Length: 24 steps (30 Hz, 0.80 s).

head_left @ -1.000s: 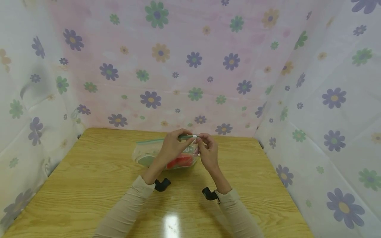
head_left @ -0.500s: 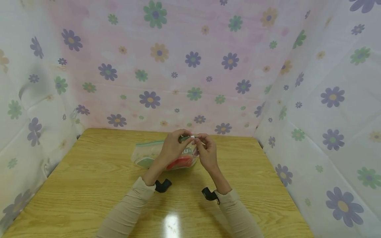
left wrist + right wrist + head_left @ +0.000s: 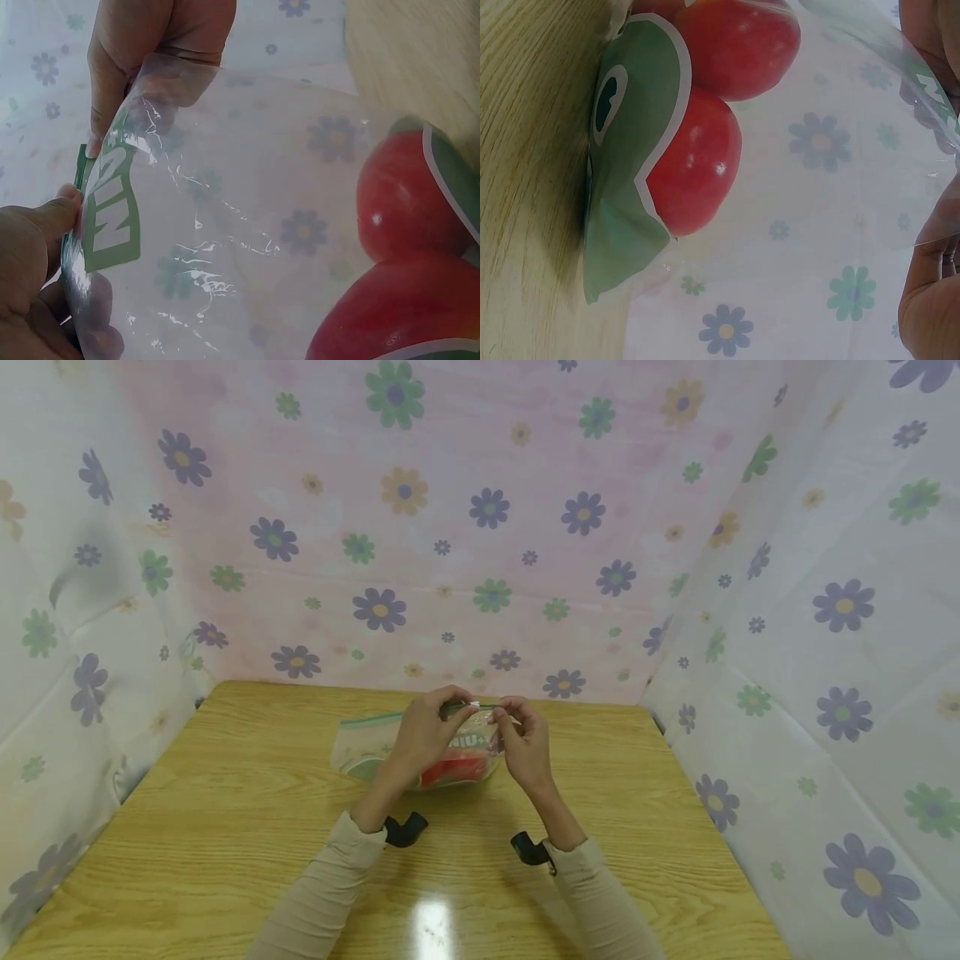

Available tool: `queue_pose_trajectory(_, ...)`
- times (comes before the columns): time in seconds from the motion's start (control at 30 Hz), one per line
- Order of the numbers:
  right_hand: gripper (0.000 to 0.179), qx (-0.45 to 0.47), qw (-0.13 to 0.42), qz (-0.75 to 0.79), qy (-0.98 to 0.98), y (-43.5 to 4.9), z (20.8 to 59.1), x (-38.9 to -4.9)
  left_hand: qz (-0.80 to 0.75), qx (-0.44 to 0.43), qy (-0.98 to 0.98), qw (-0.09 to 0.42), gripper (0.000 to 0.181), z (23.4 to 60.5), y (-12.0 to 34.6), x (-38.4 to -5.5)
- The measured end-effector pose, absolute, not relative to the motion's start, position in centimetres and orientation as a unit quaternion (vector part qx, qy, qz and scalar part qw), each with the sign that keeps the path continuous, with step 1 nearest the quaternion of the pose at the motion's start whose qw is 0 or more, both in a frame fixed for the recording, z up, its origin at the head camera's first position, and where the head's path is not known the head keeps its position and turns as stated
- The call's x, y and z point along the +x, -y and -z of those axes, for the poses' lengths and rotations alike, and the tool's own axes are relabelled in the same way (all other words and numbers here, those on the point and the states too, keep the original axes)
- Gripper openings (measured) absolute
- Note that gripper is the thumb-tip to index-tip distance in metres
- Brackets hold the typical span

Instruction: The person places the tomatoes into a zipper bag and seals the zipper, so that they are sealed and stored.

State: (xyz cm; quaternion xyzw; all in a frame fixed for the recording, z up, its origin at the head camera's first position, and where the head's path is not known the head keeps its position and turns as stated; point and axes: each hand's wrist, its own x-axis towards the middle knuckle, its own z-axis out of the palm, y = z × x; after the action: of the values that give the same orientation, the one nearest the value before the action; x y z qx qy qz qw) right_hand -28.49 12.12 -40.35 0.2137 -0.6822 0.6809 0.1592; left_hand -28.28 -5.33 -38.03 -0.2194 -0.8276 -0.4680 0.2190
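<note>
A clear zip bag (image 3: 371, 722) with a green zip strip and green printing stands on the table, with several red tomatoes (image 3: 459, 766) inside. Seen closer in the left wrist view, the round, shiny tomatoes (image 3: 405, 199) lie at the bag's bottom. My left hand (image 3: 423, 731) pinches the zip edge between thumb and fingers at a small whitish slider (image 3: 474, 704). Just to its right, my right hand (image 3: 527, 750) pinches the right end of the same edge. The right wrist view has the tomatoes (image 3: 697, 169) behind a green printed panel, with both hands cut by the frame edge.
The bag rests on a wood-grain table (image 3: 225, 827). Flower-print cloth (image 3: 442, 547) walls the table at the back and both sides. Dark wrist mounts (image 3: 406, 831) stick out from both beige sleeves.
My left hand has moved slightly left along the zip edge, with the whitish slider. A longer stretch of green strip shows between the hands. My right hand has barely moved.
</note>
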Motion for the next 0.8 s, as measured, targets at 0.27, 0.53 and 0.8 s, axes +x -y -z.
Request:
queue_pose_trajectory(0.27,0.016,0.211,0.174,-0.675,0.686,-12.2,40.3,-28.3,0.474,-0.202,0.83,0.214,0.017,38.3,6.0,-28.0)
queue_pose_trajectory(0.53,0.022,0.22,0.191,-0.683,0.67,-12.6,41.7,-29.4,0.495,-0.195,0.819,0.214,0.017,38.6,6.5,-28.0)
queue_pose_trajectory(0.8,0.02,0.236,0.185,-0.683,0.666,-12.4,41.5,-29.5,0.498,-0.198,0.816,0.216,0.016,38.6,6.3,-28.0)
